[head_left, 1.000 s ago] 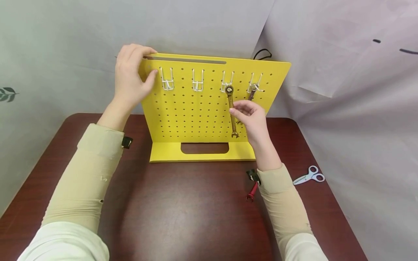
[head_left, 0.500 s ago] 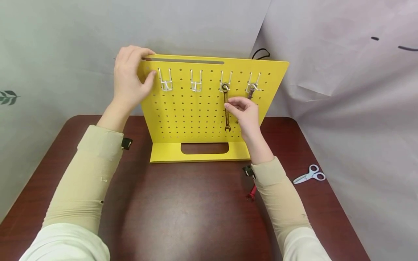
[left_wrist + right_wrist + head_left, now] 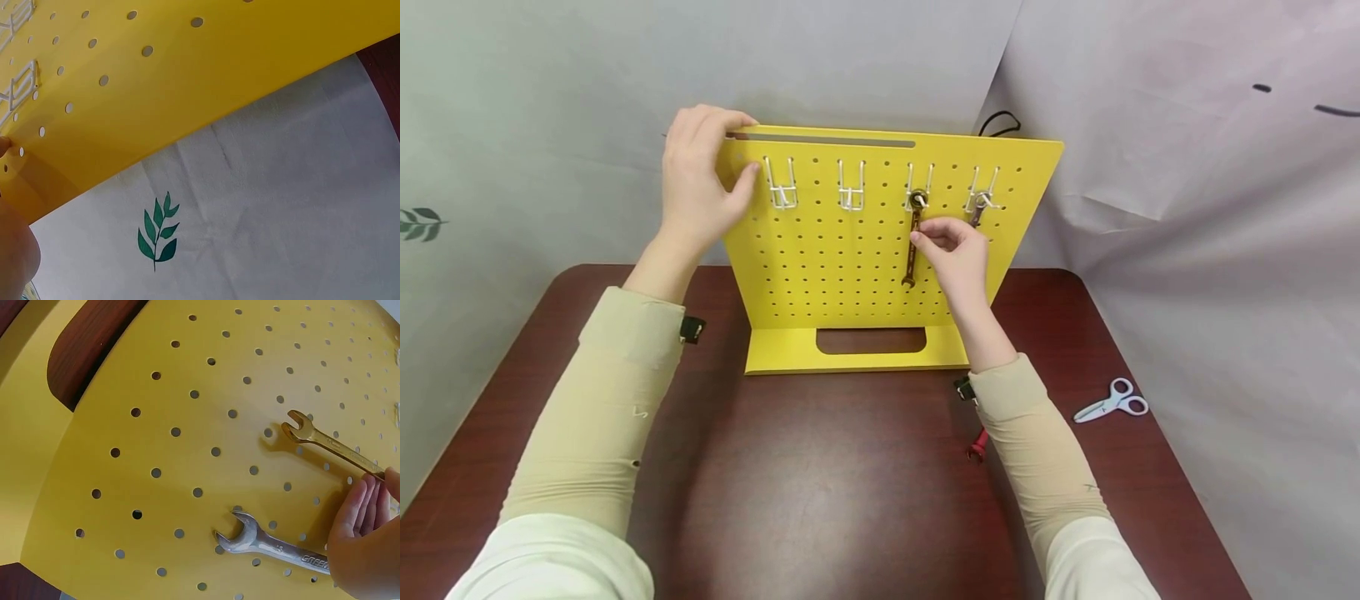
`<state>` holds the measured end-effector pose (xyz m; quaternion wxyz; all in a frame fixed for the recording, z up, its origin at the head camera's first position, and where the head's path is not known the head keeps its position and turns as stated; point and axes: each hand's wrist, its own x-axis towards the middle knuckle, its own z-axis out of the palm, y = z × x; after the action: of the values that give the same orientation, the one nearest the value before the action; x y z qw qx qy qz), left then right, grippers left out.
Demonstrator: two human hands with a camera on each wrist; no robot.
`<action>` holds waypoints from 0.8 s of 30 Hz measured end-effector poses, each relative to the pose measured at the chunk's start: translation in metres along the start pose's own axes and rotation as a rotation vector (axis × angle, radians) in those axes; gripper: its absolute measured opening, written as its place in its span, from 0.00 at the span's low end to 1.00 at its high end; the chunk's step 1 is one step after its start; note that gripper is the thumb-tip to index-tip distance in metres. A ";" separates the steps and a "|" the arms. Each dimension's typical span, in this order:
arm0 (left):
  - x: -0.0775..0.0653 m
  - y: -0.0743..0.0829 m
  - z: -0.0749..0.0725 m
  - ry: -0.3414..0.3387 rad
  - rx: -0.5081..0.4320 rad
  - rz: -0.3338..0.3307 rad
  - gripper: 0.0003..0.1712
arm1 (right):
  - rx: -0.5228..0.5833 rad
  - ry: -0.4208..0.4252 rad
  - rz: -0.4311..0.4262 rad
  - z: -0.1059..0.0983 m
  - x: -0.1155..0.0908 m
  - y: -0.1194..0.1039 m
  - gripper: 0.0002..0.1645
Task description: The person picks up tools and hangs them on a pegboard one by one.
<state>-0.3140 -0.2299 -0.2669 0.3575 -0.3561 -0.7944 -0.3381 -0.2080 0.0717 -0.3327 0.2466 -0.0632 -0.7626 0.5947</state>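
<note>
The right hand (image 3: 961,254) pinches a golden wrench (image 3: 338,449) while the left hand (image 3: 698,171) grips the yellow pegboard (image 3: 835,250)

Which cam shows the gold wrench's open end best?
Right wrist: there the gold wrench's open end is large and unobstructed against the yellow pegboard. Head shows it small, below the right hand, with the ring end up at a white hook. Left wrist doesn't show it.

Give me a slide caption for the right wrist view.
Right hand pinching a gold wrench beside a silver wrench, in front of a yellow pegboard.
</note>
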 end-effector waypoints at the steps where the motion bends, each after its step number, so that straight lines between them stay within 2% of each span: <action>1: 0.000 0.000 0.000 0.000 0.000 0.001 0.20 | -0.001 0.001 -0.002 0.000 0.000 0.000 0.12; 9: 0.000 0.002 0.000 0.005 0.004 0.005 0.20 | 0.049 -0.017 -0.004 -0.002 -0.005 0.006 0.12; 15: 0.001 0.003 -0.001 0.006 0.009 0.012 0.20 | 0.104 -0.030 0.009 -0.011 -0.012 0.007 0.12; 24: 0.001 0.005 -0.003 0.000 0.021 0.012 0.20 | 0.059 -0.041 -0.001 -0.038 -0.029 0.015 0.12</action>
<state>-0.3092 -0.2291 -0.2627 0.3633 -0.3569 -0.7959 -0.3275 -0.1685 0.0977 -0.3489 0.2327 -0.0434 -0.7497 0.6180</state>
